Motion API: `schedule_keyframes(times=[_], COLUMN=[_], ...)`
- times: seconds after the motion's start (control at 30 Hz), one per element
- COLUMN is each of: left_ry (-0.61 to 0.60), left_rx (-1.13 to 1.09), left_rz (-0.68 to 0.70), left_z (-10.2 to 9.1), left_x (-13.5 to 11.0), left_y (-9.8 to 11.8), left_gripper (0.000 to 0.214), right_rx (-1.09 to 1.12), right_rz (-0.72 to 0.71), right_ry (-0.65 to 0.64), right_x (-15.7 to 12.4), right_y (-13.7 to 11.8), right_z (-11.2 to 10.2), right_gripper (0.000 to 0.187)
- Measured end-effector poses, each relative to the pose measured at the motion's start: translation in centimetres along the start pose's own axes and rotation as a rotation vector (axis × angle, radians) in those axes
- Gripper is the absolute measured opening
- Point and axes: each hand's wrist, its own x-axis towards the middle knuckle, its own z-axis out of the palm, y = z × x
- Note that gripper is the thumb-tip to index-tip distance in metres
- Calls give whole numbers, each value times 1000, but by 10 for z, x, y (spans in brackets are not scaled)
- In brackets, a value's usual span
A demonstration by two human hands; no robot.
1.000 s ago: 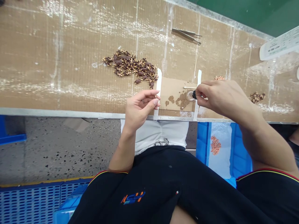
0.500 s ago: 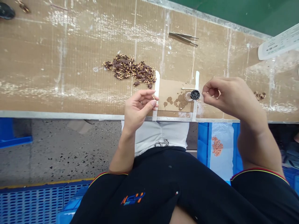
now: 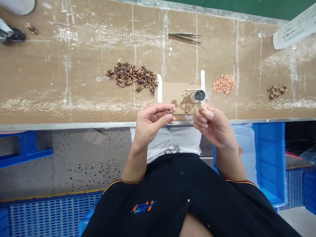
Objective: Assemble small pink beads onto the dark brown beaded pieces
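My left hand (image 3: pixel 151 126) pinches a small brown piece with gold-coloured tips (image 3: pixel 171 112) between thumb and fingers, above the table's front edge. Close to it on the right, my right hand (image 3: pixel 217 128) is closed in a pinch; whatever sits at its fingertips is too small to name. Just beyond the right fingertips stands a small clear container with a black, rough-looking top (image 3: pixel 199 95). A thin white stick (image 3: pixel 194 89) lies behind it. Similar brown and gold pieces form a pile (image 3: pixel 133 77) to the left, and tiny orange-pink bits are heaped (image 3: pixel 225 84) to the right.
Metal tweezers (image 3: pixel 185 35) lie farther back on the cardboard-covered table (image 3: pixel 93 98). A smaller brown-gold cluster (image 3: pixel 276 92) is at far right, below a white container (image 3: pixel 295 31). White tape strips (image 3: pixel 159 89) edge a wet-spotted patch. A blue crate (image 3: pixel 270 158) stands below the table.
My right hand has moved left and toward me, from beside the black-topped container to near my left hand, uncovering the orange-pink heap. My left hand still holds its piece. The view has shifted slightly.
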Motion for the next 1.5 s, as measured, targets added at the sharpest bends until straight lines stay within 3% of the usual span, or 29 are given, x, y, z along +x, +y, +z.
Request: schedule_keyframes(times=[0.23,0.53,0.77,1.1,1.2,1.27,1.37,1.5], left_ry=[-115,-64,-45,-68,-70,-45,32,99], left_rx=[-46,21,18,-24,-7,12,62,67], left_rz=[-28,-77,-49,7,6,-2,-27,-33], left_z=[17,23,24,23,21,16,2,-16], left_x=[-7,-11,-14,-18,-17,-14,-7,2], left_y=[5,4,6,15,13,9,-2,-17], left_gripper=[22,35,30,21,23,24,29,36], right_rx=[110,229,417,438,238,-50,-560,-1039], right_rz=[72,146,160,109,9,-134,-377,-515], right_ry=[-57,-70,-144,-292,-287,-157,60,122], right_x=[-2,-2,-1,0,-2,-2,5,30], right_y=[8,8,12,21,21,14,-10,-46], right_z=[1,12,17,16,9,-3,-31,-66], right_gripper=[58,68,70,71,59,48,35,25])
